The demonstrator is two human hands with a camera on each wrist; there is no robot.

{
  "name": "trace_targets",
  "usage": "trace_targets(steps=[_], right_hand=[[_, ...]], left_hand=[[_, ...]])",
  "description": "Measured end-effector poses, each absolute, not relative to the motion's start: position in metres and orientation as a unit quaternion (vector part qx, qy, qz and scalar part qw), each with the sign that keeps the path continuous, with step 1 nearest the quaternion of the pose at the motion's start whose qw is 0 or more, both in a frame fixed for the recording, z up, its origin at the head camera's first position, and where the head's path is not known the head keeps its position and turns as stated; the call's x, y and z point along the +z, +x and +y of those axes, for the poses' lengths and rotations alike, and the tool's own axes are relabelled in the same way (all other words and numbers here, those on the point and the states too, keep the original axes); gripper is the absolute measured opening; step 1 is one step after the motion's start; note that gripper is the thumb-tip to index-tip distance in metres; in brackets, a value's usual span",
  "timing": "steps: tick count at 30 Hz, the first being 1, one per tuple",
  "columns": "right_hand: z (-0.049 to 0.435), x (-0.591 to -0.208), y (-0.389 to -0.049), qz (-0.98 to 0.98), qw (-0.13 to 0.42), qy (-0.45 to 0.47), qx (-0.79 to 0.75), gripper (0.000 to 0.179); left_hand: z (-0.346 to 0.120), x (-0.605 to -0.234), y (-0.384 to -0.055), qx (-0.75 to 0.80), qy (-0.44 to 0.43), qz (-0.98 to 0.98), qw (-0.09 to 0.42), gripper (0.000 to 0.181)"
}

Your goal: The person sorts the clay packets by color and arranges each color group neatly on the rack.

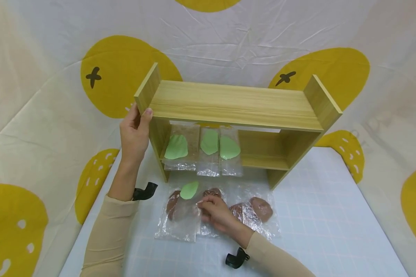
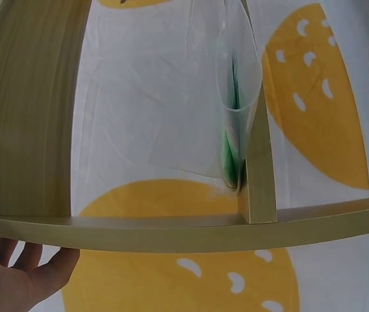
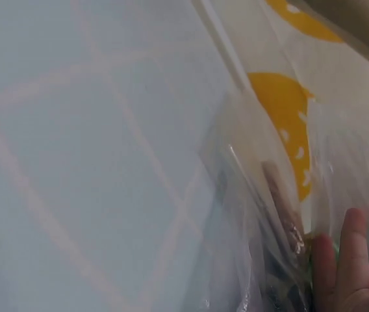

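My left hand (image 1: 134, 132) grips the left side panel of a small wooden shelf (image 1: 235, 104), thumb near its front edge. In the left wrist view, its fingers (image 2: 54, 270) touch the board from outside. Between thumb and fingers, my right hand (image 1: 218, 213) pinches the edge of a clear plastic bag (image 1: 183, 225) with a green leaf-shaped piece (image 1: 189, 190) in it. This bag is over other clear bags holding brown flat pieces (image 1: 261, 209) on the table. In the right wrist view the right hand (image 3: 350, 266) is partly cut off beside crinkled plastic.
Three clear bags with green pieces (image 1: 209, 141) lie side by side on the middle board, overhanging its front edge. The table (image 1: 326, 215) has a pale checked cover. A white cloth with yellow shapes (image 1: 124, 69) hangs behind and at the sides.
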State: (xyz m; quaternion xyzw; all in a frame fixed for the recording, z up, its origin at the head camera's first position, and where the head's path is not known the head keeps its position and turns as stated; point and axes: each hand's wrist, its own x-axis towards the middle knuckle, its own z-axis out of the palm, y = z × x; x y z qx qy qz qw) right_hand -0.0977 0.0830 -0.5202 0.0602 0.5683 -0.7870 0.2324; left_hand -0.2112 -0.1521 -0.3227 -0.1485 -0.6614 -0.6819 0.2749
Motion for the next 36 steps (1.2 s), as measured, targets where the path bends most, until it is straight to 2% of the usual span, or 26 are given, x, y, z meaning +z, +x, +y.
trace_targets(steps=[3,9,11,26,36], right_hand=[[0.087,-0.521,-0.100,0.559,0.231,0.065,-0.794,0.015],[0.095,-0.520,-0.102,0.563,0.245,0.065,-0.787,0.058],[0.097,-0.520,-0.103,0.568,0.250,0.065,-0.782,0.065],[0.138,-0.502,-0.107,0.547,0.284,-0.006,-0.787,0.062],[0.195,-0.490,-0.108,0.567,0.309,-0.112,-0.755,0.057]], left_hand=[[-0.153,-0.323,-0.211,-0.678,-0.148,-0.665,0.275,0.039],[-0.153,-0.322,-0.208,-0.670,-0.144,-0.672,0.279,0.039],[-0.153,-0.321,-0.208,-0.671,-0.146,-0.671,0.281,0.039],[-0.152,-0.321,-0.209,-0.675,-0.144,-0.668,0.277,0.039],[-0.153,-0.322,-0.211,-0.684,-0.152,-0.660,0.273,0.038]])
